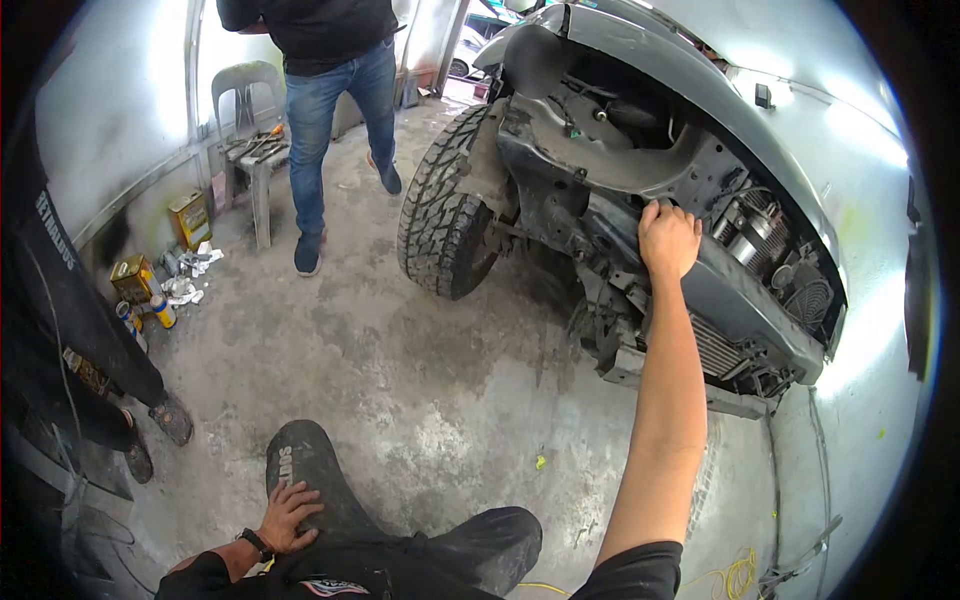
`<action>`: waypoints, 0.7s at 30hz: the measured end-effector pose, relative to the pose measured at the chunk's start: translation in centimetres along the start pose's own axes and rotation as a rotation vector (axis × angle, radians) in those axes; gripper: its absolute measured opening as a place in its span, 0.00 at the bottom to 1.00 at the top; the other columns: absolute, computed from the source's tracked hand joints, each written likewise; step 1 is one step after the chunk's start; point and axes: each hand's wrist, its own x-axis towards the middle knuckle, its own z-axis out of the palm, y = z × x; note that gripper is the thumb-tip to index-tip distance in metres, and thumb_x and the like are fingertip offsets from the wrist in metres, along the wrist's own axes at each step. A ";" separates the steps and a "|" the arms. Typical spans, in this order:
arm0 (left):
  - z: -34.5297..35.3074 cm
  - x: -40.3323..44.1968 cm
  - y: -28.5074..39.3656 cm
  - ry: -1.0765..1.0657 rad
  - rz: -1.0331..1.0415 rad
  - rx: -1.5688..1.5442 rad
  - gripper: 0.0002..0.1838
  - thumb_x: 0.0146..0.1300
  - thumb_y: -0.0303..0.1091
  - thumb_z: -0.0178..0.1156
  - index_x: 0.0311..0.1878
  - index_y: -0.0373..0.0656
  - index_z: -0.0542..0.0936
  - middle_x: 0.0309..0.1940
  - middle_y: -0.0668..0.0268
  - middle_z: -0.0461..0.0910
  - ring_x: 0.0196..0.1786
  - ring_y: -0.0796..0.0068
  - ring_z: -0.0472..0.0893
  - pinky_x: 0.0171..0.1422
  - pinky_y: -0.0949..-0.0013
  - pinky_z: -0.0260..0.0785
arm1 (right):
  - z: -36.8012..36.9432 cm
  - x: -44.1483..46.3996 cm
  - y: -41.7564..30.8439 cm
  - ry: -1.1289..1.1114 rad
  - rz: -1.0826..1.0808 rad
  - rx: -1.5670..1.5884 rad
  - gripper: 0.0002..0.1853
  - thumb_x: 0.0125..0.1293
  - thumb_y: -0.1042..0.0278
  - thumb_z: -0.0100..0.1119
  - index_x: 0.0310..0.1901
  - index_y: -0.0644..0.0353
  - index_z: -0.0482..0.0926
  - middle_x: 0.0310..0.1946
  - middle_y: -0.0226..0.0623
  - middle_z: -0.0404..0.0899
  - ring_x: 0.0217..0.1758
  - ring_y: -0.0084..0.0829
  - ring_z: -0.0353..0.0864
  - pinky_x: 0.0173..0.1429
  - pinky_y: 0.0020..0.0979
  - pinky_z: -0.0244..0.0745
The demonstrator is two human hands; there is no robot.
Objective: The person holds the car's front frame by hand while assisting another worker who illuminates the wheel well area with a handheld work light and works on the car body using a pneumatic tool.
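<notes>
My left hand (290, 515) lies spread on the thigh of my dark trousers (320, 465), a black band round its wrist. With the arm stretched forward, my right hand (669, 240) rests on the upper edge of the grey front panel (715, 275) of a vehicle. Its fingers curl over that edge, and their tips are partly hidden. Behind the panel lie the open engine bay and a silver cylindrical part (752, 232). A big knobbly tyre (440, 225) stands to the left of the hand, its wheel area uncovered.
One person in jeans (312, 120) stands beyond the tyre; another in dark trousers (80, 320) stands at the left. Tools lie on a grey plastic chair (262, 185). Cans (190, 220) and crumpled paper sit by the left wall. A yellow cable (738, 575) is coiled at lower right.
</notes>
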 end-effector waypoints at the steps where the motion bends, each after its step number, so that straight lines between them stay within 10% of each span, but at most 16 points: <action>1: 0.0 0.0 0.0 0.002 0.002 0.000 0.28 0.63 0.56 0.62 0.61 0.53 0.81 0.69 0.62 0.74 0.79 0.50 0.63 0.82 0.30 0.42 | 0.0 0.0 0.0 -0.003 0.006 0.008 0.22 0.75 0.54 0.49 0.38 0.62 0.89 0.44 0.43 0.88 0.54 0.47 0.84 0.74 0.52 0.69; 21: -0.1 0.1 0.3 0.008 0.001 -0.004 0.27 0.61 0.54 0.62 0.61 0.52 0.82 0.69 0.62 0.75 0.79 0.50 0.63 0.82 0.32 0.42 | 0.0 0.0 0.0 -0.011 0.008 0.001 0.22 0.75 0.54 0.49 0.38 0.61 0.89 0.43 0.44 0.88 0.53 0.48 0.84 0.74 0.53 0.69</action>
